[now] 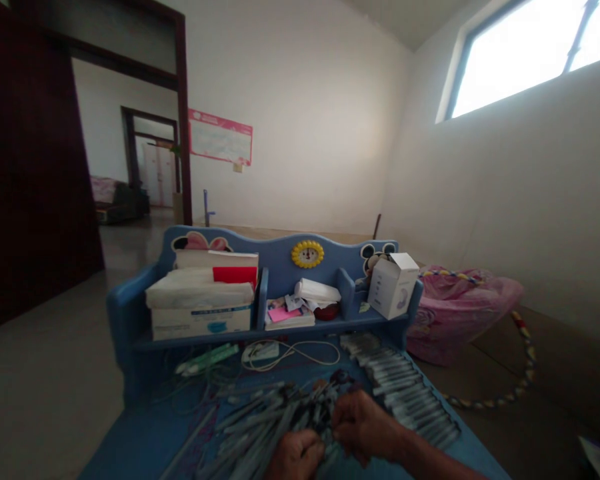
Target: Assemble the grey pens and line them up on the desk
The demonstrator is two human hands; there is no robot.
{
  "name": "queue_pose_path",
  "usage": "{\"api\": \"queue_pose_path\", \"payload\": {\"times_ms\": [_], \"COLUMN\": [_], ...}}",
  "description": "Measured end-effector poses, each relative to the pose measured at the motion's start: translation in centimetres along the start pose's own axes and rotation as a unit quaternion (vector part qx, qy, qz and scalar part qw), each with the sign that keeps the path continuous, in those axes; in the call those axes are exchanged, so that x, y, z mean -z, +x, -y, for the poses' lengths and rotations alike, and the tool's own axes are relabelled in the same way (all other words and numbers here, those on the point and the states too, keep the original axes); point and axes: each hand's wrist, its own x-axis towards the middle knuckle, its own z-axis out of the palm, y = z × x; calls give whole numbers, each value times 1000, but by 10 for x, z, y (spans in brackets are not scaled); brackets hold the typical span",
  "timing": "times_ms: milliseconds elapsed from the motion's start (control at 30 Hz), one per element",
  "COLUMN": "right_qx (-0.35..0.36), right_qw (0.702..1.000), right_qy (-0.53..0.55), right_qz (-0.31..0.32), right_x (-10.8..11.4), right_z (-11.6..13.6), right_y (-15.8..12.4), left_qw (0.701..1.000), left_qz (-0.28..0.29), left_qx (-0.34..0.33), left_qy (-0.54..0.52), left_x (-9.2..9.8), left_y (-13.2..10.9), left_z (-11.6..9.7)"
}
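Note:
My left hand point(296, 455) is low in the view, its fingers curled together beside a loose pile of pens point(250, 430). Just to the right and slightly farther off, my right hand point(363, 427) has its fingertips pinched close to my left one. Whatever lies between the fingers of either hand is too small and blurred to name. The piled pens look clear and slim with dark ends, and they point in many directions. Beyond my right hand, more pens point(405, 387) lie side by side in a long row along the desk's right edge.
The blue desk point(115, 447) carries a white cable point(310, 345), a power strip point(263, 353) and a green-and-white object point(207, 360). On its back shelf stand a tissue-topped carton point(200, 323), papers point(290, 320) and a white box point(394, 287). A hoop point(529, 353) leans at right.

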Motion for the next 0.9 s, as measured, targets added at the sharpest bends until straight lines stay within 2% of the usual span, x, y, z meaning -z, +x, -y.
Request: {"api": "queue_pose_path", "payload": {"times_ms": [167,333,500,600,767,900], "right_qx": [-6,-15,-3,10,-9,-41], "right_qw": [1000,1000,999,995,960,918], "right_qy": [15,11,-31,-88,-251,-375], "right_qz": [-19,-11,-21,-55,-120,-124], "right_x": [0,0,3,15,44,48], "right_z": [-3,-6,3,8,3,-14], "right_y": [-9,-8,1,5,0,-5], "left_qw": [1000,1000,1000,998,978,941], "left_qz": [-1,9,14,1,-91,-113], "left_qx": [-8,-4,-13,-16,14,21], "left_qy": [3,9,-20,-64,-185,-319], "left_x": [-5,-2,4,7,11,10], "left_y": [-4,-3,-2,0,4,4], "left_z": [-9,-10,-4,-1,1,3]}}
